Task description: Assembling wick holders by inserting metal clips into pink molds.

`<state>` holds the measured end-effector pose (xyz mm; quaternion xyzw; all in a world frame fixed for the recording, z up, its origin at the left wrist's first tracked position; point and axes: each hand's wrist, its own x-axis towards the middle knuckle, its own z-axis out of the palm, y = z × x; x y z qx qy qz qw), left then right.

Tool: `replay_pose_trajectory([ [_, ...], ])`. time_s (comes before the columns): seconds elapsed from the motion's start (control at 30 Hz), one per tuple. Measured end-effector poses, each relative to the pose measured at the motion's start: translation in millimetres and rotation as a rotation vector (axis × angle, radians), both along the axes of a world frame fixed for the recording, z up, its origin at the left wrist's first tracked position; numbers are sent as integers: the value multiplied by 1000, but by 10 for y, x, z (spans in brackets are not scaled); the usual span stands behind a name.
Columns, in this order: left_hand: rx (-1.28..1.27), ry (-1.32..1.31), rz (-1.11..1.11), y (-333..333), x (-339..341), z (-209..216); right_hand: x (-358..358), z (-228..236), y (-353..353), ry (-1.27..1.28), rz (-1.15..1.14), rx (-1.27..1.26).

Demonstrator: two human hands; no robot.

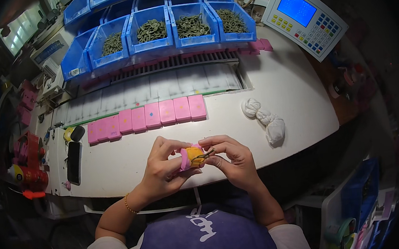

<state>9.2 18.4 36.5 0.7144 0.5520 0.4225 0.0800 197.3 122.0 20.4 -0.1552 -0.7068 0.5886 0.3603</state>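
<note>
Over the table's front edge, my left hand [158, 168] grips a bent pink rubber mould with an orange inner face [193, 154]. Its fingers and thumb wrap the mould's left side. From the right, my right hand [236, 163] closes its fingertips on a thin, dark green looped piece [207, 156] at the orange face. How much of that piece still sits in the mould is too small to tell. Just beyond both hands runs a row of pink blocks [153, 120], several with small coloured dots.
Blue bins [150, 46] of green pieces stand behind a grooved panel [158, 90]. A knotted white cloth bundle [266, 121] lies to the right, below a keypad device with a blue screen [304, 18]. At left are a black phone [74, 163] and a red container [28, 151].
</note>
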Motion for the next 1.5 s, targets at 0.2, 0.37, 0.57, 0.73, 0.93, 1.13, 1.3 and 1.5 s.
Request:
replay_pose_trajectory([
  [0.2, -6, 2, 20, -11, 3, -35, 4, -19, -3, 4, -16, 13],
  [0.37, -7, 14, 25, -8, 9, -49, 13, -52, -4, 0, -28, 7],
  [0.57, -18, 31, 30, -16, 5, -62, 19, -60, -8, -1, -25, -21],
  [0.73, -4, -98, 6, -14, -7, -109, -5, -3, -52, 47, 61, -145],
  [0.93, -189, -470, -26, -83, 49, -146, 27, -105, -24, -82, 64, 235],
  [1.13, -78, -421, -89, -45, 43, -167, -84, -85, -52, 6, 28, 290],
  [1.3, -50, -245, -112, -31, 61, -49, -74, -163, -79, -25, 39, 315],
  [1.5, -46, -271, -124, -4, 58, -90, -73, -103, -97, -2, 20, 70],
])
